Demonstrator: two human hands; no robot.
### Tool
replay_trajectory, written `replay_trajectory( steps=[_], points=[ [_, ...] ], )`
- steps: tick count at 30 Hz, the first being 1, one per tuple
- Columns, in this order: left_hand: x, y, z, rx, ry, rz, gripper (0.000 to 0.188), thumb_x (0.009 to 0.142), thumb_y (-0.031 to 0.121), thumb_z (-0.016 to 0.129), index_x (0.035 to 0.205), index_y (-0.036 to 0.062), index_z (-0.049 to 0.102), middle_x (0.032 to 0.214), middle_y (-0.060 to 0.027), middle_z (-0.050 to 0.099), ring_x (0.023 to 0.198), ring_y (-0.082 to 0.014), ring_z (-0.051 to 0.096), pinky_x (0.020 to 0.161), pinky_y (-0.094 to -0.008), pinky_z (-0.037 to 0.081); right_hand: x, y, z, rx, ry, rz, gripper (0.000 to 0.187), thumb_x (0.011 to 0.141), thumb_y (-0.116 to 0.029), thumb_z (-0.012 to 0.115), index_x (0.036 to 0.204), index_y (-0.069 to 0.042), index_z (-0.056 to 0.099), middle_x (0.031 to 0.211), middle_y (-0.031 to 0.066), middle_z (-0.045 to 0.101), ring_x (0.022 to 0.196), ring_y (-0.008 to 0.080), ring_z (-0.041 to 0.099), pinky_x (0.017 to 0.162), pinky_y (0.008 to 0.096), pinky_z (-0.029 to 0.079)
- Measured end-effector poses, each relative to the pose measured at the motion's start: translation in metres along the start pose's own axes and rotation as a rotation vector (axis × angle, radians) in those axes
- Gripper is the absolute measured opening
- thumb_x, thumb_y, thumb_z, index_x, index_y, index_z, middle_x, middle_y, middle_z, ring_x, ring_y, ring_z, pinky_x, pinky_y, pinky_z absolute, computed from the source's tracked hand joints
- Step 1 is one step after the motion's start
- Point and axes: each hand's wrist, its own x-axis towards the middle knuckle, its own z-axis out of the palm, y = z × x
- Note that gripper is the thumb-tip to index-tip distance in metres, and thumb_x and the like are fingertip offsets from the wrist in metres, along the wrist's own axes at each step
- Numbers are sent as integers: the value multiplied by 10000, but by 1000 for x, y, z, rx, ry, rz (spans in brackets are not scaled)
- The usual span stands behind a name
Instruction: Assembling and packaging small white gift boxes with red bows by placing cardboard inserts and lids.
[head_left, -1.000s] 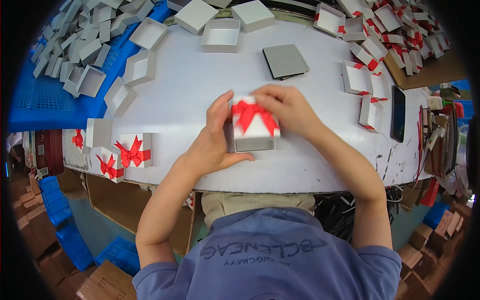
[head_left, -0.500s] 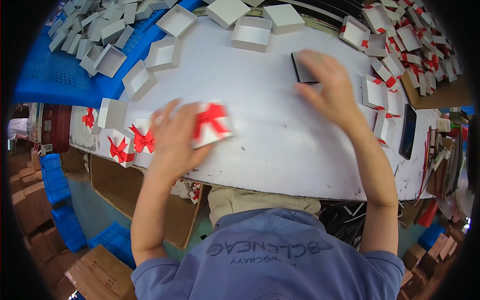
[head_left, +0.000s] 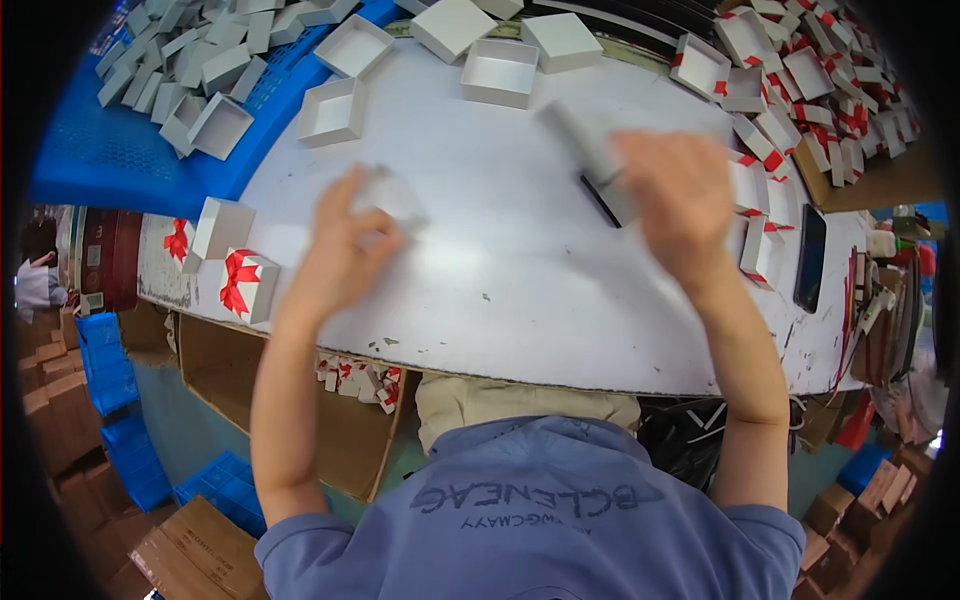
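My left hand (head_left: 345, 245), blurred, curls its fingers and thumb round a small white box (head_left: 392, 195) above the left half of the table. On the right, my right hand (head_left: 680, 195) is closed on a flat grey pad (head_left: 582, 135), which tilts up to the left. Motion smears both. Below that pad, a dark-edged flat piece (head_left: 602, 200) shows next to the hand; I cannot tell whether it lies on the table. Two white boxes with red ribbon bows, one of them a bow-tied box (head_left: 248, 285), sit at the table's left edge beside an open white box (head_left: 223, 228).
Open white boxes (head_left: 498, 72) line the table's far side. A blue crate (head_left: 110, 170) of white boxes stands at far left. Red-ribboned box parts (head_left: 770, 130) pile up at right, near a dark phone (head_left: 812, 258). Under the table, a carton (head_left: 230, 370) holds ribboned boxes.
The bow-tied box has left my left hand, and another is gone from the left edge. My left hand has taken a white box. A grey pad has risen with my right hand.
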Motion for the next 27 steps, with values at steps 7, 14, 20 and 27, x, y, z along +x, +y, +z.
replay_trajectory(
  steps=[7,14,20,27],
  points=[
    [-2,91,44,-606,84,149,794,583,122,795,1254,11,384,1231,-203,452,1108,-360,470,918,-386,414,-38,-64,27,334,-242,-260,188,587,-163,599,754,-78,609,803,-11,532,614,146,435,539,272,365],
    [-2,80,39,-358,27,551,686,602,149,772,1228,111,493,1292,-120,459,1104,-374,456,906,-446,411,-41,-30,-8,499,-285,33,140,714,-170,668,849,-136,652,902,46,602,851,224,573,719,342,452],
    [-19,61,-1,80,-161,360,480,685,255,721,1145,208,591,1291,-43,479,1183,-359,371,961,-431,354,-91,67,-63,-435,-530,390,277,705,-199,719,915,-41,632,904,105,591,848,270,553,728,375,430],
    [-10,65,56,-624,176,427,932,583,224,827,1328,95,281,1308,-221,327,1136,-366,413,932,-438,395,-12,-34,-8,1127,-268,1078,246,823,-150,609,1000,16,569,892,62,601,732,106,569,667,248,479]
  ],
)
